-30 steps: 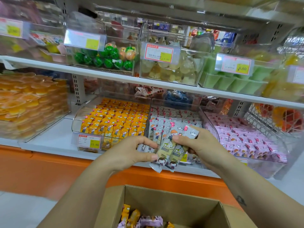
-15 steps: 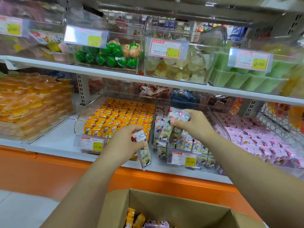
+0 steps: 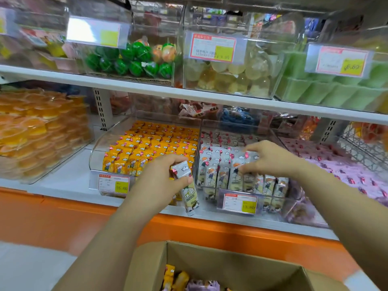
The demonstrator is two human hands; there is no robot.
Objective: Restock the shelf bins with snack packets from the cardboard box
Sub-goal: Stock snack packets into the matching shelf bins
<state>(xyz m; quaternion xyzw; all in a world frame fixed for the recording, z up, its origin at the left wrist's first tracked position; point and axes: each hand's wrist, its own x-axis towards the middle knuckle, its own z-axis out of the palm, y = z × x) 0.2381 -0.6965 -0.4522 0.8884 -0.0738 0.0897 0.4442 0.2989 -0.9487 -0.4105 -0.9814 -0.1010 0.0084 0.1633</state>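
Frame centre: left hand is gripping a grey snack packet; right hand is pinching upright packets inside the middle clear bin. Cardboard box is sitting bottom centre.

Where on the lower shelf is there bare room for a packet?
Bare white shelf lies between the orange jelly-cup bin and the yellow packet bin. The white packet bin, where the right hand pinches packets, and the pink packet bin are packed.

White lower shelf carries clear bins side by side: jelly-cup bin left, yellow-packet bin, white-packet bin, pink-packet bin right.
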